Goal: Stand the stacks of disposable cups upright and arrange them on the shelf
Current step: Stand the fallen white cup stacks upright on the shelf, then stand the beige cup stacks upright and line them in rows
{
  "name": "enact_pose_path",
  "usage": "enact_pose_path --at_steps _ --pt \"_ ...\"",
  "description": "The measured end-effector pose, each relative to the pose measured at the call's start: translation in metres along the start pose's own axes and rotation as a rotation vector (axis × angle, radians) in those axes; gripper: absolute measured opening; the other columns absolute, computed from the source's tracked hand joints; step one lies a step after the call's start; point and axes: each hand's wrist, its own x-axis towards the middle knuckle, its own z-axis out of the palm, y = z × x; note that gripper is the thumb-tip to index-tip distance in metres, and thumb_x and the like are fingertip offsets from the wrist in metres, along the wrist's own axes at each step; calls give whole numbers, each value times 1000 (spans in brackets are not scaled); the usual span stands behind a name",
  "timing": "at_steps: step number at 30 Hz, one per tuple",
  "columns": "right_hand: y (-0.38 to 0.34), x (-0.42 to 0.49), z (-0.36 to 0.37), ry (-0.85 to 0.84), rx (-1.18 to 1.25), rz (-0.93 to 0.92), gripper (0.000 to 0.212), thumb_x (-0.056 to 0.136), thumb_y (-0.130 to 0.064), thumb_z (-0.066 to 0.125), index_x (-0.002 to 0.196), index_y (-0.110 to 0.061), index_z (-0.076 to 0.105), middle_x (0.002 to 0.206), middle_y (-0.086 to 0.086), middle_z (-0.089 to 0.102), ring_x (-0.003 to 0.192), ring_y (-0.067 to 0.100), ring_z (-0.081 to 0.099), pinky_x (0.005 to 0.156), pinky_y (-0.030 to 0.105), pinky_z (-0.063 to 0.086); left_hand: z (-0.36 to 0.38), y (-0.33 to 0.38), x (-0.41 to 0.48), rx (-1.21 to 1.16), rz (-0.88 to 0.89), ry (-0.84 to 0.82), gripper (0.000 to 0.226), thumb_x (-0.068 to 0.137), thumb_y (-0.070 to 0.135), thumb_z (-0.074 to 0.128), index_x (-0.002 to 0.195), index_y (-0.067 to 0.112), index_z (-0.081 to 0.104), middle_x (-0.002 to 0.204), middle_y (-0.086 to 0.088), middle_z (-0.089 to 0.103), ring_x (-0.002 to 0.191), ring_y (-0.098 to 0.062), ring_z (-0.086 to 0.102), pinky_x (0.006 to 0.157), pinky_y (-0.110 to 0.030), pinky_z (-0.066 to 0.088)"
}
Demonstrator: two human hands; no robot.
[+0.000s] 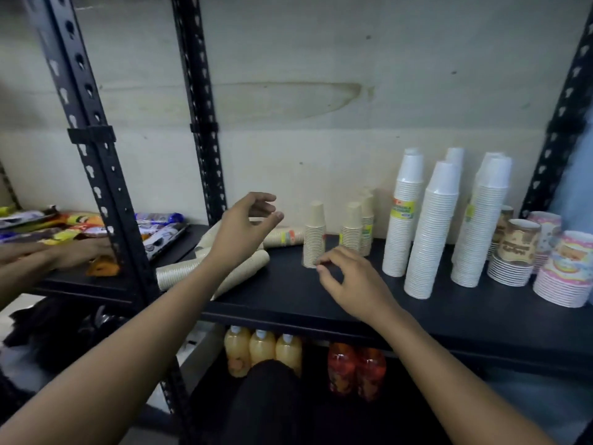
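The left hand [247, 226] hangs in the air over the dark shelf [449, 303], palm turned to the right. Its fingers [266, 198] are loosely curled and spread fairly wide from the thumb, and they hold nothing. Several beige cup stacks lie on their sides around it. One lying stack [285, 236] is at its 3 o'clock, just past the thumb tip. A second lying stack [179, 274] is at its 7 o'clock, and a third lying stack [253, 264] is at 6 o'clock, partly hidden by the forearm.

The right hand [349, 277] is low over the shelf, fingers half bent with a narrow gap to the thumb, gripping nothing. Its fingertips [322, 261] reach the foot of a short upright beige stack [314, 239] at the hand's 11 o'clock. Whether they touch it or stop just beside it cannot be told.

Two more short beige stacks [356, 228] stand at the right hand's 12 o'clock. Tall white cup stacks [430, 239] stand upright at its 2 o'clock, with printed cups [564, 271] further along at 3 o'clock. Juice bottles [263, 348] stand on the level below, and snack packets [80, 226] lie on the next shelf at 9 o'clock.
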Motion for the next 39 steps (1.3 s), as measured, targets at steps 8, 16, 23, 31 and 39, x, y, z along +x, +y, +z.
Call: enact_pose_path --at_steps 8,16,23,31,39 --pt "-23 71 55 -122 10 -19 28 95 -34 62 121 -24 63 118 -13 56 112 2 55 96 12 40 -66 -50 3 272 -142 -148 33 87 36 80 116 31 68 110 12 71 103 0 66 83 -11 47" --pt "-13 135 90 -364 -117 158 54 96 -39 62 144 -23 46 140 8 47 130 25 50 108 36 39 -88 -103 16 351 -256 -235 36 88 39 78 121 29 67 107 19 69 101 1 65 82 -17 48" --pt "-4 170 121 -488 -288 261 61 98 -32 54 154 -22 33 148 13 35 142 33 36 114 44 37 -83 -142 40 583 -297 -381 49 90 39 75 136 27 63 131 5 65 111 -13 63 91 -28 46" --pt "18 201 148 -607 -657 340 65 96 -3 51 154 -12 26 158 23 27 153 46 8 122 53 22 -87 -160 68 780 -262 -582 41 89 44 74 127 30 71 119 5 73 97 -8 60 88 -25 43" --pt "29 203 155 -573 -762 264 54 93 -4 49 146 -9 37 145 19 41 140 44 36 120 61 19 -93 -155 73 821 -251 -682 48 86 49 77 131 34 69 118 5 72 96 -9 57 83 -25 44"
